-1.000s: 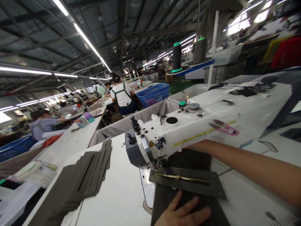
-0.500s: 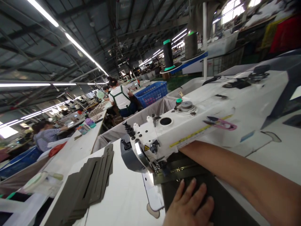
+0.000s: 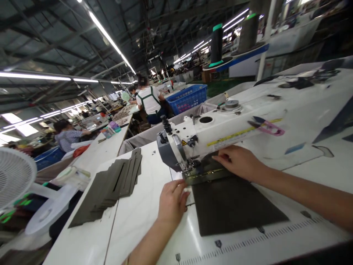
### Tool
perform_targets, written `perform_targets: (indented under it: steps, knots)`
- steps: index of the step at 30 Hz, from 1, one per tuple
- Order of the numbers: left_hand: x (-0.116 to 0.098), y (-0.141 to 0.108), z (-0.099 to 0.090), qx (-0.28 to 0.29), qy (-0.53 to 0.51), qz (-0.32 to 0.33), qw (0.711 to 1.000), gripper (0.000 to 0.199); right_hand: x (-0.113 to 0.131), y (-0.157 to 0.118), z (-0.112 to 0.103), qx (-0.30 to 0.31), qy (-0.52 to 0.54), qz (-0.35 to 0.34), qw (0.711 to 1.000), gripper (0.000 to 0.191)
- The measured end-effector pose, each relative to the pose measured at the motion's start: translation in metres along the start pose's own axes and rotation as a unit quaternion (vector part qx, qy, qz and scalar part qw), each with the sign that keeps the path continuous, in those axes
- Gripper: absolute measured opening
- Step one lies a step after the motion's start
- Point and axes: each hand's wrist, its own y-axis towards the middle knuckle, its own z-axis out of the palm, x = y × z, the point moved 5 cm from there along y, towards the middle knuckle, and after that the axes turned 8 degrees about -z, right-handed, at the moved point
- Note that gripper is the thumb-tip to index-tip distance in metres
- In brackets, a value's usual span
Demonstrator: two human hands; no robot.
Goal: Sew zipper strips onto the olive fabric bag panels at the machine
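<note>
dark panel (image 3: 234, 206) at sewing machine (image 3: 248, 117), blue crate (image 3: 190, 102) beyond, contents unclear

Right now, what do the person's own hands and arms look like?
The left hand and right hand are bare, without gloves; no watch shows on either. Both forearms are uncovered over most of what shows. No rings can be made out.

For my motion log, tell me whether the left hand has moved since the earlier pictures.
Yes: judged against the sewing machine, the left hand has shifted leftward and closer to it.
</note>
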Motion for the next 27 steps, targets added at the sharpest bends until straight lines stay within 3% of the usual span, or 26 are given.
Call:
perform_targets:
  steps: [4,8,13,16,20,24,27]
  knots:
    - [0.009,0.01,0.017,0.009,0.046,0.034,0.998,0.014,0.024,-0.031,0.01,0.04,-0.009,-0.079,0.996,0.019]
    - [0.006,0.012,0.025,0.002,0.052,0.029,0.998,0.013,0.03,-0.034,0.022,0.047,-0.025,-0.084,0.995,0.016]
    - [0.004,0.009,0.019,0.022,0.049,0.053,0.997,0.02,0.035,-0.019,0.029,0.038,-0.017,-0.097,0.994,0.015]
    - [0.005,0.011,0.014,0.037,0.043,0.064,0.996,0.024,0.042,-0.019,0.024,0.017,-0.013,-0.11,0.994,0.026]
    - [0.01,0.019,0.009,0.033,0.035,0.031,0.998,0.02,0.067,-0.029,0.015,-0.037,0.017,-0.137,0.99,0.025]
    - [0.016,0.027,0.005,0.017,0.032,-0.015,0.999,0.017,0.099,-0.033,0.035,0.027,0.027,-0.158,0.987,0.024]
    - [0.016,0.029,0.003,0.006,0.027,-0.032,0.999,0.019,0.105,-0.024,0.05,0.045,-0.001,-0.135,0.99,0.023]
